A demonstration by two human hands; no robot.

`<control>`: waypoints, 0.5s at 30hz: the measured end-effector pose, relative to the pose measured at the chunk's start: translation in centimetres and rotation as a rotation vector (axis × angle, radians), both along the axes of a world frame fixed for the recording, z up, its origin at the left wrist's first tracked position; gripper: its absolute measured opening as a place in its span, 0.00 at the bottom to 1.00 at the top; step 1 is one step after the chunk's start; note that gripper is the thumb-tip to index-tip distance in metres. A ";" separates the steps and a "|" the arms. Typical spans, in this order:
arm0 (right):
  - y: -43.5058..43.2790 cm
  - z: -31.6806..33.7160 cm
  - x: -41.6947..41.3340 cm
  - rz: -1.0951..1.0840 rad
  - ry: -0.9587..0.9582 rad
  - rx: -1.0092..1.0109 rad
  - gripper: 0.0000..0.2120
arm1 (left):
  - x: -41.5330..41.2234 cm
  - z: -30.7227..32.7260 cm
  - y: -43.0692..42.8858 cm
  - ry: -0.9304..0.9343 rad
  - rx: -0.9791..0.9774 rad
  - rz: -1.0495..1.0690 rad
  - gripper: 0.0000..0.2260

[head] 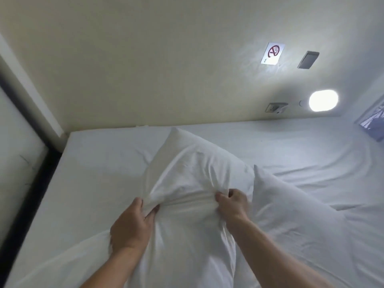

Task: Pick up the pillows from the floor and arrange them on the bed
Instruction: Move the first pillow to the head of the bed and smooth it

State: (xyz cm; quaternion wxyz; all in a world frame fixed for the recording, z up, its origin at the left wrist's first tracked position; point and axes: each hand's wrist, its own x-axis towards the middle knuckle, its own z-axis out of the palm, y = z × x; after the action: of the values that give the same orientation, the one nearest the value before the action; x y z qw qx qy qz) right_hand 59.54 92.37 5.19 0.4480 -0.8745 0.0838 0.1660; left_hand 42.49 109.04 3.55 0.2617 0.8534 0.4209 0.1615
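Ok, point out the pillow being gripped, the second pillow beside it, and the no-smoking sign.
gripped pillow [193,169]: head view, upper face of its case.
second pillow [291,206]: head view, middle of its top.
no-smoking sign [273,53]: head view, centre of the plate.

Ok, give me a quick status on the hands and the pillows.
Left hand and right hand both gripping held pillow over the bed. Second pillow already lying at right. Nothing in the way.

Dim, soft frame; wall lamp [323,100] glares, edges seemingly warped.
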 end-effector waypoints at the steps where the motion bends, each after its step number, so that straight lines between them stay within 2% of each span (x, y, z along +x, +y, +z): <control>1: 2.5 1.2 0.2 0.054 -0.003 0.050 0.08 | -1.3 0.5 1.9 0.010 -0.002 0.064 0.18; 4: 8.4 3.3 -0.3 0.197 0.036 0.137 0.10 | -5.0 0.3 7.4 0.084 -0.013 0.169 0.16; 7: 10.8 1.8 -1.9 0.379 0.084 0.020 0.15 | -7.4 -0.5 11.8 0.338 0.097 0.225 0.24; 8: 11.1 1.0 -2.6 0.413 0.124 -0.026 0.13 | -7.9 -0.9 12.7 0.409 0.086 0.201 0.26; 9: 11.1 0.4 -3.4 0.453 0.150 -0.060 0.06 | -8.3 -1.3 13.2 0.452 0.043 0.151 0.27; 10: 11.2 -0.1 -4.1 0.480 0.166 -0.100 0.08 | -8.7 -1.7 13.4 0.465 -0.016 0.091 0.29; 11: 11.3 -0.2 -4.9 0.500 0.169 -0.141 0.18 | -8.9 -2.0 13.3 0.458 -0.070 0.031 0.30; 12: 11.6 -0.2 -5.4 0.511 0.166 -0.166 0.23 | -9.1 -2.1 13.0 0.448 -0.106 -0.017 0.30; 15: 12.5 0.6 -6.1 0.558 0.184 -0.184 0.26 | -8.9 -1.1 11.7 0.434 -0.189 -0.088 0.30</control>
State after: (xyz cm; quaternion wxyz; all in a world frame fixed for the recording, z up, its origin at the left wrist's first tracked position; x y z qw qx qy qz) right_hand 53.49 104.85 5.79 0.2946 -0.8820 -0.1048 0.3526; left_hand 33.63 120.79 2.49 0.2507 0.8574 0.4429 -0.0772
